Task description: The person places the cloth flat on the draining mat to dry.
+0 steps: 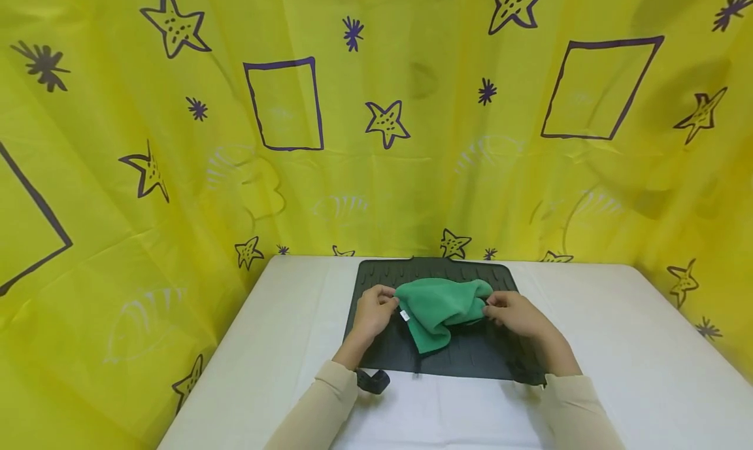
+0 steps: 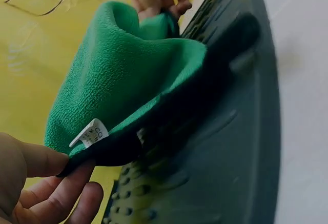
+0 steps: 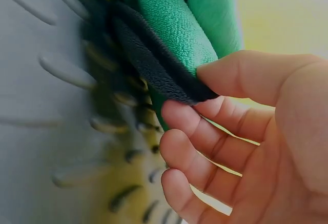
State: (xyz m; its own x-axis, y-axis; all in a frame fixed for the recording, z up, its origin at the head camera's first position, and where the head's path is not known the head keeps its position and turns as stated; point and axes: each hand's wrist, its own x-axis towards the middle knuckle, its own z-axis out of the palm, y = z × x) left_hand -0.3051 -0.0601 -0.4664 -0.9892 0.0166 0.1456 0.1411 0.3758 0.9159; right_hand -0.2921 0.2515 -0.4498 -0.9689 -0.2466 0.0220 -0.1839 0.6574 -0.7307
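Note:
A green terry cloth (image 1: 442, 304) with a dark underside hangs bunched between my two hands, over a dark ridged mat (image 1: 470, 355). My left hand (image 1: 374, 311) pinches one corner between thumb and fingers, close to a small white label (image 2: 93, 133). At the opposite side my right hand (image 1: 513, 311) pinches another edge; the right wrist view shows the thumb on the green face and a finger under the dark edge (image 3: 154, 60). Between the hands the cloth sags in folds, and one corner droops toward the mat. Its far side is hidden.
The mat lies on a white table (image 1: 294, 306). A black strap-like object (image 1: 373, 380) is by the left wrist at the mat's front edge. Behind the table hangs a yellow curtain (image 1: 412, 188) with drawn stars and frames.

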